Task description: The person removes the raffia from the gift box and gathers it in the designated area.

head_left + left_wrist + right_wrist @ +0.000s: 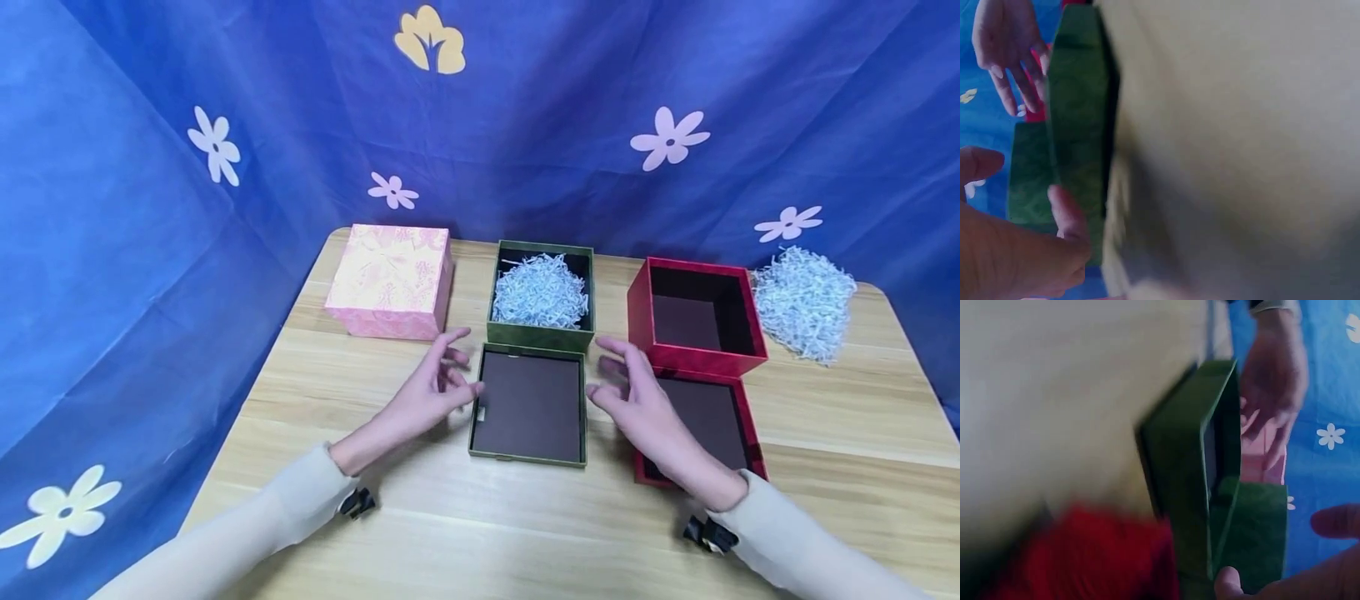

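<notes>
A green box lid [530, 404], its dark inside facing up, lies right in front of the green box [542, 335]. Inside that box is a heap of pale blue shredded paper [542, 292]. My left hand [431, 392] is at the lid's left side, thumb tip right at the edge, fingers loosely bent. On the other side my right hand [637, 400] hovers with its thumb near the lid's right edge, partly over the red lid [705, 417]. Neither hand holds anything. The left wrist view shows the lid's green side wall [1079, 112] close to the left thumb.
A closed pink box [390, 275] stands at the back left of the wooden table [450, 533]. To the right is an open red box [697, 358], and beside it a loose heap of blue shredded paper [804, 304]. Blue flowered cloth [525, 125] hangs behind.
</notes>
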Demonstrator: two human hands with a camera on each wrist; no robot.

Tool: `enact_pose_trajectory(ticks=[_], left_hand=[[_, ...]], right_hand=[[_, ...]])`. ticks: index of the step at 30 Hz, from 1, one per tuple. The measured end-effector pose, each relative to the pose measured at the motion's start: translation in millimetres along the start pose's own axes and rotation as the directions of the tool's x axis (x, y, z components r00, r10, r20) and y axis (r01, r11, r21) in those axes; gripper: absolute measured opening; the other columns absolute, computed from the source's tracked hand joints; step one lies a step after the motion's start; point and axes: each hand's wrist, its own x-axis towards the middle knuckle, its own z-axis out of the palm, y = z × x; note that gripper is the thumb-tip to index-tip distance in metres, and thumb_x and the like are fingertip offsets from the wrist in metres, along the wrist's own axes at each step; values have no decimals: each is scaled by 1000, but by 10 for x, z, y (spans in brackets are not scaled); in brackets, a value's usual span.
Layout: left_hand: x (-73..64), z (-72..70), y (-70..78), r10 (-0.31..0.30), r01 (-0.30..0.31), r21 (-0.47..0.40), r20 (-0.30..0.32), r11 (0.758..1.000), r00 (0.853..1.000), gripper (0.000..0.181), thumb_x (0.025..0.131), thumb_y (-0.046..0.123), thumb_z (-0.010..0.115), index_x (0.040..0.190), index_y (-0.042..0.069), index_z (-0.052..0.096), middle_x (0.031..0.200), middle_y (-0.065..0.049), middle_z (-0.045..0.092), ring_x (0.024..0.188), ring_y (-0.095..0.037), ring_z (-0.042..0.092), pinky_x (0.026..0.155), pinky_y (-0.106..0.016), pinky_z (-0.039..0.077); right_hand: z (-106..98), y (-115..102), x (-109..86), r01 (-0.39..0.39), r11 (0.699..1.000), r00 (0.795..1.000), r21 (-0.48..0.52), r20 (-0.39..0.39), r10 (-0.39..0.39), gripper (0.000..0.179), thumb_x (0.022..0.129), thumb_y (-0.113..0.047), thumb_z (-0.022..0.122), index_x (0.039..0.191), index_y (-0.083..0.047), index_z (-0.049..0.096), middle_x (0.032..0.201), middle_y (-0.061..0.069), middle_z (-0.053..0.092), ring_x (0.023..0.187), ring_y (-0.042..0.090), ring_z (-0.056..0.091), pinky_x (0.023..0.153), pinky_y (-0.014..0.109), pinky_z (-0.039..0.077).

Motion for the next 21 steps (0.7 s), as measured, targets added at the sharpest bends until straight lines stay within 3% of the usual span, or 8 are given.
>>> enact_pose_trajectory(ticks=[6, 12, 15, 18, 21], left_hand=[[297, -54, 130, 26, -28, -49, -28, 998, 999, 102, 93, 13, 85, 173, 17, 22, 164, -27, 34, 139, -49, 49, 116, -58, 44], [622, -104, 175, 54, -54, -55, -1, 997, 999, 123, 91, 17, 90, 177, 23, 3, 177, -24, 12, 158, -46, 29, 124, -57, 34], [770, -113, 191, 43, -42, -39, 26, 998, 999, 130, 89, 19, 93, 176, 28, -4, 180, -21, 4, 162, -41, 22, 126, -55, 31], [906, -106, 212, 26, -26, -1, 58, 1000, 998, 135, 88, 26, 95, 176, 33, -7, 181, -14, -2, 164, -36, 17, 126, -54, 30], [1023, -84, 223, 22, -26, 42, 92, 999, 996, 139, 87, 31, 96, 175, 34, -12, 182, -7, -8, 165, -32, 10, 127, -57, 26]], right_hand=[[-92, -190, 313, 172, 980, 982, -98, -58, -178, 77, 100, -17, 80, 164, -8, 38, 165, 13, 35, 153, 40, 39, 119, 60, 41], [-118, -433, 784, 262, 957, 963, -127, -37, -268, 85, 98, -19, 83, 167, -6, 33, 168, 14, 36, 153, 36, 39, 119, 59, 41], [-114, -552, 987, 226, 957, 974, -180, 32, -224, 83, 99, -26, 82, 166, -8, 36, 169, 16, 37, 154, 37, 39, 121, 57, 39], [-111, -667, 1164, 143, 958, 985, -249, 127, -114, 84, 100, -35, 80, 166, -8, 36, 170, 17, 36, 156, 38, 36, 124, 57, 34], [-75, -749, 1319, 70, 948, 981, -310, 196, -9, 89, 100, -40, 79, 168, -5, 33, 172, 18, 33, 156, 37, 34, 126, 58, 30]])
